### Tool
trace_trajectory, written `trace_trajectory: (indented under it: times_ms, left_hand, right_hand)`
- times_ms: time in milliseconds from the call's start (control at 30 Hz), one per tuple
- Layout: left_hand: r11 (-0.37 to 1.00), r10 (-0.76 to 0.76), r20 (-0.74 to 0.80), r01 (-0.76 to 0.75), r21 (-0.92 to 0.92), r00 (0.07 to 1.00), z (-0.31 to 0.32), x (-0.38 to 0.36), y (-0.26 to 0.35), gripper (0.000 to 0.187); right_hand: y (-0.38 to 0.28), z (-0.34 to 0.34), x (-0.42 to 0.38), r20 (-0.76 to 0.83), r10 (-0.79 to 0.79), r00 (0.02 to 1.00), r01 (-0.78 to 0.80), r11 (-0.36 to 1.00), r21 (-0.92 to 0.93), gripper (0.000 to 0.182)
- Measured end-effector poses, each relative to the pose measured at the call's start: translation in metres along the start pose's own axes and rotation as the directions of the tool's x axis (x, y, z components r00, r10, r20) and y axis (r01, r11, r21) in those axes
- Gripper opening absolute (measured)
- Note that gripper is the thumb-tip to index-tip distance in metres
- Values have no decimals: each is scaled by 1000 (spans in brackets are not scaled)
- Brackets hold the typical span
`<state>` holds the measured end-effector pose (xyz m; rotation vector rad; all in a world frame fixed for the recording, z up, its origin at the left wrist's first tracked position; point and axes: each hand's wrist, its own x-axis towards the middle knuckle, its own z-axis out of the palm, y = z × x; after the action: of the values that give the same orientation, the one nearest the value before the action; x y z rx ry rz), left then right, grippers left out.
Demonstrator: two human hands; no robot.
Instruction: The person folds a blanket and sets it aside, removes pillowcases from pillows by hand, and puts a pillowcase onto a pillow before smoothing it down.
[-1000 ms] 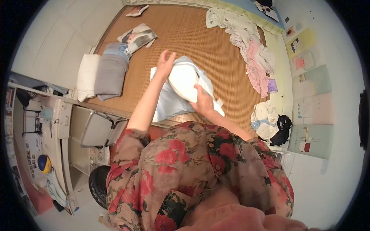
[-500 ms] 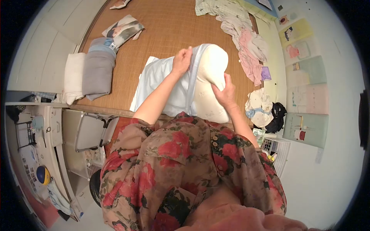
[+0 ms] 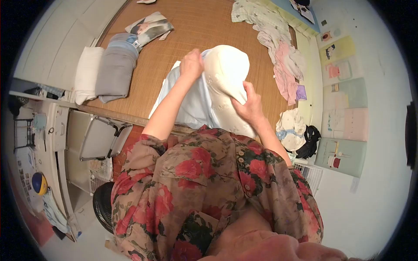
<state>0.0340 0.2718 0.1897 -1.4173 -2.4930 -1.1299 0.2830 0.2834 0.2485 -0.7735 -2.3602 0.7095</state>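
Observation:
A cream contoured pillow [image 3: 226, 71] lies partly inside a light blue pillowcase [image 3: 191, 102] on the bed in front of me. My left hand [image 3: 191, 65] is closed on the edge of the pillowcase, at the far side of the pillow. The pillow's right part is bare, and its left part is under the blue cloth. With thumb and fingers, my right hand [image 3: 250, 104] grips the pillow's right side; some of those fingers are hidden beneath it.
A woven mat [image 3: 196, 26] covers the bed. Folded grey bedding [image 3: 115, 76], a white folded cloth [image 3: 88, 74] and a printed cushion [image 3: 150, 28] lie left. Rumpled pink cloth [image 3: 285, 71] runs along the right edge. A folding chair [image 3: 100, 137] stands at lower left.
My left hand has moved left with the pillowcase edge, and more of the cream pillow shows. My right hand keeps its grip, slightly further left. The whole view has shifted a little.

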Motion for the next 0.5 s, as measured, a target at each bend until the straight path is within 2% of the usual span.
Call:
trace_trajectory:
  times_ms: [33, 100, 167, 200, 233, 267, 300, 367, 400, 433, 467, 500]
  left_hand:
    - [1000, -9, -7, 9, 1, 1000, 15, -2, -27, 18]
    - [945, -305, 95, 289, 150, 948, 50, -19, -93, 18]
    - [901, -399, 146, 358, 245, 905, 64, -61, -144, 24]
    - [899, -406, 138, 366, 241, 904, 71, -75, -166, 24]
    - [872, -471, 121, 441, 213, 874, 80, -90, -186, 25]
    - [839, -534, 112, 510, 186, 838, 86, -103, -195, 25]
    - [836, -541, 118, 517, 184, 832, 76, -109, -185, 25]
    - [763, -644, 173, 641, 80, 745, 47, -114, -158, 35]
    - [751, -657, 169, 657, 70, 734, 54, -120, -164, 35]
    - [708, -642, 225, 680, -191, 733, 71, -129, -178, 43]
    - [607, -612, 277, 664, -436, 741, 90, -140, -192, 52]
    - [590, -621, 284, 674, -445, 731, 114, -160, -206, 52]
  right_hand:
    - [-6, -2, 0, 12, -26, 1000, 26, 1000, 13, 52]
    - [-22, -11, 8, 14, -35, 999, 34, 998, 53, 50]
    - [-45, -27, 22, 17, -45, 999, 43, 995, 91, 48]
    - [-59, -42, 33, -52, -70, 996, 74, 994, 80, 45]
    - [-72, -58, 43, -117, -91, 989, 99, 993, 67, 43]
    - [-83, -73, 53, -116, -54, 992, 65, 994, 91, 40]
    - [-92, -86, 61, -114, -15, 993, 28, 993, 114, 38]
    - [-106, -102, 72, -109, 41, 993, -12, 967, 254, 35]
    - [-113, -112, 75, -117, -24, 993, 48, 978, 203, 35]
    - [-122, -121, 74, -125, -90, 988, 109, 982, 153, 35]
    - [-134, -128, 72, -150, -3, 989, 39, 972, 233, 35]
    - [-137, -138, 72, -182, -31, 983, 82, 958, 275, 34]
